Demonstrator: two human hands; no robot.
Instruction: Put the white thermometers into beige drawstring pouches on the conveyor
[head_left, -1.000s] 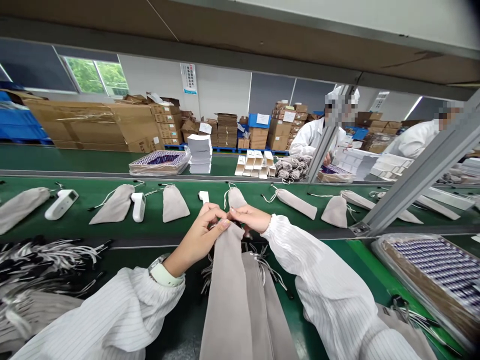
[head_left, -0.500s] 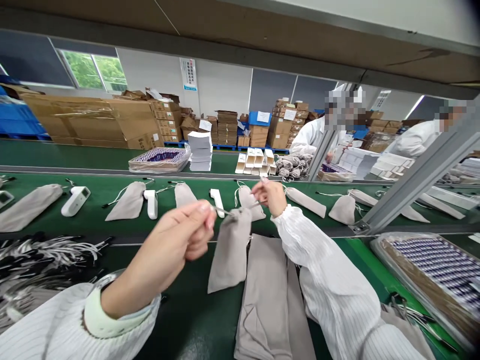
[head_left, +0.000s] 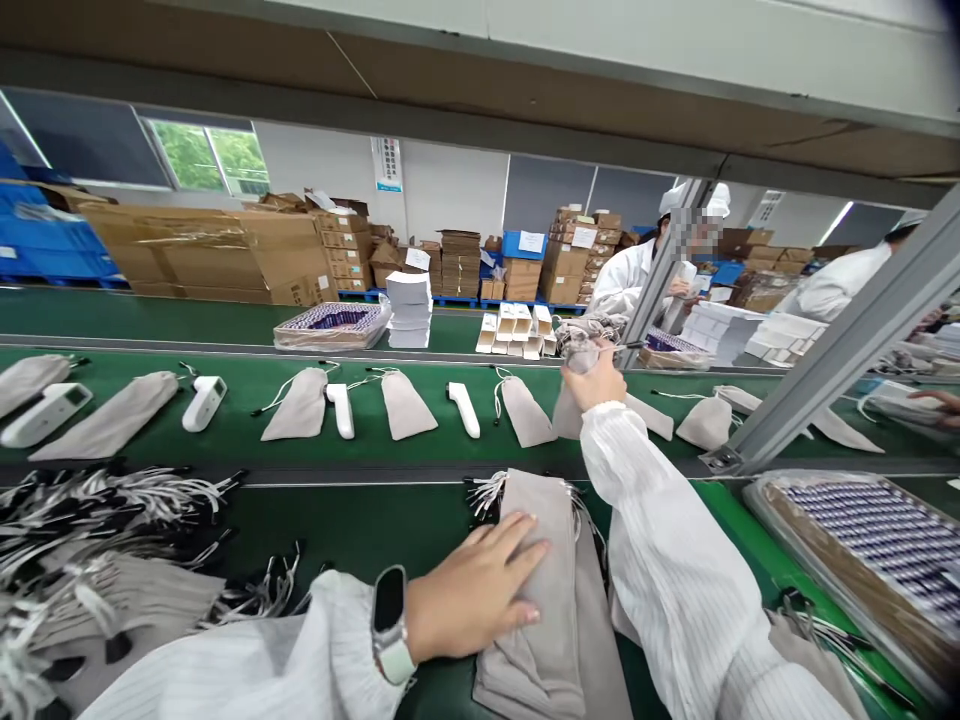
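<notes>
My left hand (head_left: 480, 590), with a watch at the wrist, lies flat with fingers spread on a stack of grey fabric drawstring pouches (head_left: 536, 600). White cords with black ends stick out at the stack's far end. Stretched forward over the green conveyor belt, my right hand (head_left: 598, 380) is closed on the upper part of a grey drawstring pouch (head_left: 568, 417). The pouch hangs below and left of the fingers, partly hidden by them. Left of it on the belt lie another drawstring pouch (head_left: 527, 410) and a white handheld thermometer-like device (head_left: 463, 410).
More pouches (head_left: 409, 405) and white devices (head_left: 341, 410) line the belt. A heap of corded pouches (head_left: 112, 560) fills the near left. A wrapped tray (head_left: 862, 540) stands at right, beside a slanted metal post (head_left: 825, 340). Co-workers in white (head_left: 630, 270) are across the line.
My left hand has let go of the pouch's cord and come down onto the stack. My right hand has carried the pouch forward and right. The view has shifted slightly.
</notes>
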